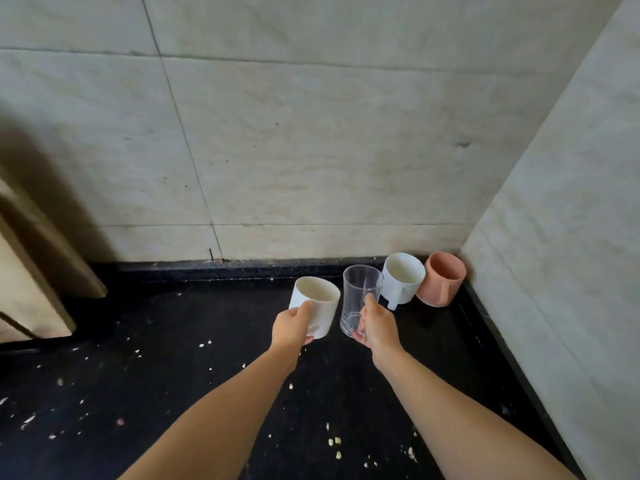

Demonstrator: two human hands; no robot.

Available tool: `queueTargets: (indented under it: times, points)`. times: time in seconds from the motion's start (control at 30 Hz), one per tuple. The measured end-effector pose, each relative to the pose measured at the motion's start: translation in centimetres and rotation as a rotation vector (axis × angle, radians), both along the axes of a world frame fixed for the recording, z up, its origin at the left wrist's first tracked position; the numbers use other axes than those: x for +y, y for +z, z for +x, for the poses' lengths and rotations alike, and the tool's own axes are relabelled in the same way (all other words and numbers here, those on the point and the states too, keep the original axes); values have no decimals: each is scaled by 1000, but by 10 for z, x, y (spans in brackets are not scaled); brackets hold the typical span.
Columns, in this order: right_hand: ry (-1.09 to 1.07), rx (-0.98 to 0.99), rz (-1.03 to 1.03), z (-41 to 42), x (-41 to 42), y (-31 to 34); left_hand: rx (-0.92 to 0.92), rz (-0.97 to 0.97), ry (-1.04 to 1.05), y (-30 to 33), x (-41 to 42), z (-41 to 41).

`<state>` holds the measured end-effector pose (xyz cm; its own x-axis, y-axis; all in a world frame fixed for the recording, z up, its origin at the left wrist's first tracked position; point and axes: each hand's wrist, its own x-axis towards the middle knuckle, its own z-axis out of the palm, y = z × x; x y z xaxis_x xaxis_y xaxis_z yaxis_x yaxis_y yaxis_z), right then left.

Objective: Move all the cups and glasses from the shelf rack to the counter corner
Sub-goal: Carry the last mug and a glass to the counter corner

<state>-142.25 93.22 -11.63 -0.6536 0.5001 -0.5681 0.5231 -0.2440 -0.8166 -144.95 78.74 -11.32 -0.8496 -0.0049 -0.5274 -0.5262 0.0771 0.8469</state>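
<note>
Two cups, a white mug & a pink cup, already sit packed into the counter corner at centre-right, prob. to leave room alongside. Left hand is wrapped round a cream mug, right hand is clamped on a clear glass, both just left of those two, upright, ready to set down.

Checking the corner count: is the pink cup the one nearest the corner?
Yes, the pink cup stands right at the corner, with the white mug beside it.
</note>
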Motion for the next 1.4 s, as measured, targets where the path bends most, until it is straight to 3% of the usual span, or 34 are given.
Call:
queueTargets:
  times: [0.23,0.6,1.03,1.23,1.33,1.4]
  points:
    - [-23,93,45,-56,18,-25,45,7,12,-34,27,-51]
    - [-123,219,147,-73,33,-55,3,105,-15,-56,59,-72]
    - [72,131,235,-65,43,-56,-31,51,-89,-64,55,-67]
    - [143,0,213,-52,44,-25,-17,-96,-102,-43,36,-63]
    - [200,8,369,-29,44,-1,51,-228,-128,-18,23,-60]
    - [237,42,527,-16,44,13,179,-416,-249,1,14,-58]
